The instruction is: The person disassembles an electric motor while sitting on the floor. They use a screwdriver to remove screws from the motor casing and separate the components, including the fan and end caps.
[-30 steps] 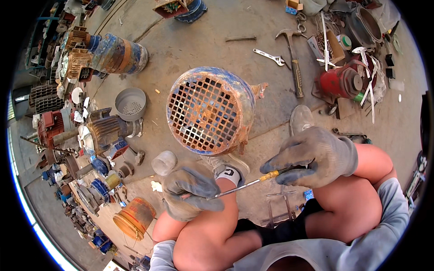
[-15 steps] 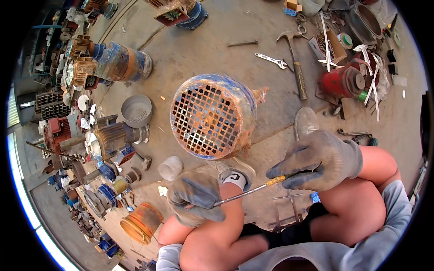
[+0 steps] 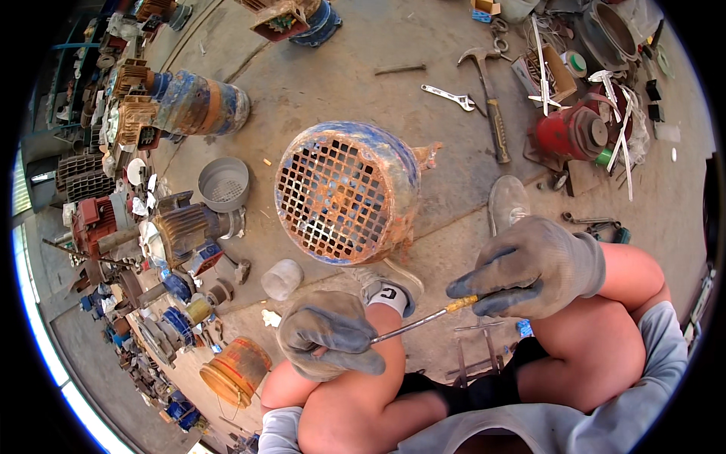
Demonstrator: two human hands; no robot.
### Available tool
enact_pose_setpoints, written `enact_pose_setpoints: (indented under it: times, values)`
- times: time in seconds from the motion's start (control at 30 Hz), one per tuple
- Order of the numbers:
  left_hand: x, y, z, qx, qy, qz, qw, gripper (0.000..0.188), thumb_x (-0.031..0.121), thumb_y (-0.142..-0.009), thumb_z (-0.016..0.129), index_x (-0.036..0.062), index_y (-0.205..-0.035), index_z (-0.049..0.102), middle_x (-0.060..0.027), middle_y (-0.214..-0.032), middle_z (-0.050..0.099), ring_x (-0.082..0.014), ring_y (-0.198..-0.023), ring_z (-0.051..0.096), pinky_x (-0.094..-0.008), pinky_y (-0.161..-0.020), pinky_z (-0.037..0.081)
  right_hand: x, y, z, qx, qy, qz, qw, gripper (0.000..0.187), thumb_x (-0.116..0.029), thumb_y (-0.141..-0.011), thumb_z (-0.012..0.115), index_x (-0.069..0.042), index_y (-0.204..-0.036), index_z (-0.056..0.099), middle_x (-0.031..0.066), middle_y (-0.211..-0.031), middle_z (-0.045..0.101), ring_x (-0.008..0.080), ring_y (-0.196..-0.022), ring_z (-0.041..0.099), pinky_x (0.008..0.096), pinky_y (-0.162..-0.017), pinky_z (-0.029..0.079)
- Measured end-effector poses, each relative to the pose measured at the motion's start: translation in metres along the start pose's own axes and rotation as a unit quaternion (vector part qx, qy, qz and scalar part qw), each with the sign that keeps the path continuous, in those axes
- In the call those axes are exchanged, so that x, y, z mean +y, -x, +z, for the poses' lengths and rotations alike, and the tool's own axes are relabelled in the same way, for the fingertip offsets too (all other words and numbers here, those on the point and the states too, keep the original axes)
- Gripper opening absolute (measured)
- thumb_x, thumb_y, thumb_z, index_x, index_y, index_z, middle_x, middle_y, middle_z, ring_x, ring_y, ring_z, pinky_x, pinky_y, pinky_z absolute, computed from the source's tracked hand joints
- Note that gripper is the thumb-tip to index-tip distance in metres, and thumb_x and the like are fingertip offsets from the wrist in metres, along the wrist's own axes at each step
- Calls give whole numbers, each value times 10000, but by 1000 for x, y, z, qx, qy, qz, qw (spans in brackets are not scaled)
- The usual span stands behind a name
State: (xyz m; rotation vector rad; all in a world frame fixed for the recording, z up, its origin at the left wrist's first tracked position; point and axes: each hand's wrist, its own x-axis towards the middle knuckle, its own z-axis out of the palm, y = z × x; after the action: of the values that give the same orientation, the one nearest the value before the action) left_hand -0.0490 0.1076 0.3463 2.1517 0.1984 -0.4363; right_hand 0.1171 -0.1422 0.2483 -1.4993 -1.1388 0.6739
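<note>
My right hand (image 3: 533,268), in a grey work glove with darker fingertips, is closed around the yellow handle of a screwdriver (image 3: 412,326). Its thin metal shaft slants down to the left. At the far end of the shaft, my left hand (image 3: 327,334), gloved alike, has its fingers curled round the tip, which they hide. Both hands are held over my bent knees. Just beyond them stands a rusty, blue-painted motor (image 3: 344,197) with its square-holed grille facing up; neither hand touches it.
A claw hammer (image 3: 491,113), an adjustable wrench (image 3: 448,97) and a red jack (image 3: 571,134) lie or stand at the far right. On the left are a grey round pan (image 3: 224,185), an orange bucket (image 3: 236,371) and several old motors (image 3: 200,102). My shoes flank the grille motor.
My left hand has shifted slightly right along the screwdriver, so less of the shaft shows. The right hand keeps its hold. The whole floor scene sits slightly further left in view.
</note>
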Motion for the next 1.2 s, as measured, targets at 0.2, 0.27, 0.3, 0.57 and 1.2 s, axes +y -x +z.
enact_pose_setpoints:
  times: [0.2,0.27,0.3,0.57,1.2]
  values:
    - [11,7,8,-6,-86,-29,996,650,417,-852,878,29,-1282,581,-201,-1284,578,-396,-1199,523,-496,-1063,369,-5,2,-6,-4,114,-32,993,409,-243,-851,896,-133,-1234,806,85,-952,732,289,-739,703,403,-620,528]
    - [15,9,10,-8,-110,-37,993,689,434,-850,876,24,-1317,578,-213,-1327,573,-411,-1244,512,-506,-1103,356,-4,3,-6,-6,98,-25,995,405,-232,-854,900,-125,-1233,805,96,-959,735,298,-761,711,413,-636,539]
    - [15,10,10,-11,-120,-40,992,709,442,-848,876,21,-1334,576,-219,-1349,570,-419,-1266,507,-511,-1123,349,-3,3,-4,-3,49,-5,999,406,-223,-856,900,-117,-1235,802,101,-965,735,302,-769,714,418,-646,544]
    - [72,-26,-29,-154,-101,-90,979,738,461,-878,849,44,-1410,552,-206,-1436,548,-442,-1323,472,-511,-1164,323,4,5,6,-13,-142,33,989,431,-156,-890,857,-38,-1290,747,161,-1000,726,319,-830,712,394,-722,557]
    - [-51,-56,25,318,202,99,921,322,219,-966,829,17,-1143,651,-43,-792,617,-151,-621,581,-291,-548,468,9,-2,-24,195,-580,198,766,378,-157,-1083,685,17,-1397,567,163,-1201,765,180,-978,741,302,-889,619]
